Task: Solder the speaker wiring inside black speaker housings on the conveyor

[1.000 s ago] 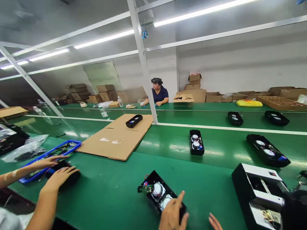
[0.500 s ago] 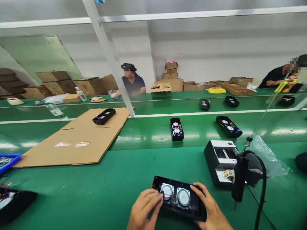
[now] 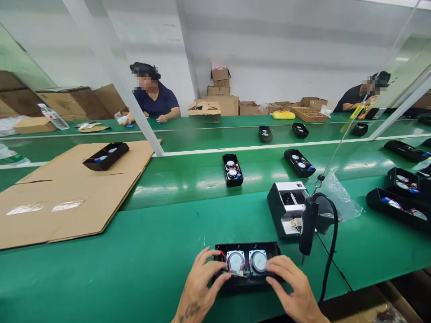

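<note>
A long black speaker housing (image 3: 247, 287) lies on the green bench in front of me, its open side up. Two round speaker drivers (image 3: 258, 262) sit inside, with red and black wires running between them. My left hand (image 3: 206, 280) is at the housing's left end, thumb and fingertips closed on the left end of a small circuit board (image 3: 239, 273) below the left driver. My right hand (image 3: 292, 283) reaches over the right end, thumb and fingers apart beside the right driver; nothing shows between them. Its lower fingers' contact with the housing is unclear.
A black-and-white machine (image 3: 289, 208) stands behind, right of the housing. A power screwdriver (image 3: 309, 226) hangs there on a cable. Open housings (image 3: 232, 170) lie on the belt and at right (image 3: 399, 208). Cardboard (image 3: 67, 188) covers the left. Two people (image 3: 156, 99) sit across.
The housing has turned from slanted to nearly level. My right hand has loosened from its right end and moved over the inside. The view has swung right.
</note>
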The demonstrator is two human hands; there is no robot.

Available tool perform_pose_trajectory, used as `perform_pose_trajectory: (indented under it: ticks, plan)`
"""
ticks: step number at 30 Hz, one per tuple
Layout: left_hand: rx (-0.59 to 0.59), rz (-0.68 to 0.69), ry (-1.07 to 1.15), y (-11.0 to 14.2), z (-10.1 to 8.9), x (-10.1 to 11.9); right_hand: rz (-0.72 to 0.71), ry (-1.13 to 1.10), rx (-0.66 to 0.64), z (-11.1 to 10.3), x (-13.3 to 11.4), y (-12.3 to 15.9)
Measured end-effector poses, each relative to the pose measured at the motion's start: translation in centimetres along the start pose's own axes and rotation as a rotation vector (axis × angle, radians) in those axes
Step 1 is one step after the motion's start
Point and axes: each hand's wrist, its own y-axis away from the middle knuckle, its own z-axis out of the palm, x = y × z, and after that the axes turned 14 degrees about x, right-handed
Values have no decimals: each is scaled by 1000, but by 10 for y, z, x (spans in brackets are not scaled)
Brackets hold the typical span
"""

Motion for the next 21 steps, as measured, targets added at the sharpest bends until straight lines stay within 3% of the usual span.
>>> perform_pose_trajectory:
  ticks: [6,10,13,16,21]
  plan:
    - [-15,-46,100,9,30,15,-199,-11,-55,38,-26,-19]
    - [-25,-26,25,18,22,5,-146,85,-183,40,-23,-24]
    - [-114,10,-63,21,16,-4,-129,181,-353,40,-23,-27]
    - [-235,56,-99,23,21,-8,-125,268,-477,44,-26,-33]
    - [-307,62,-59,19,30,-4,-109,361,-605,46,-32,-42]
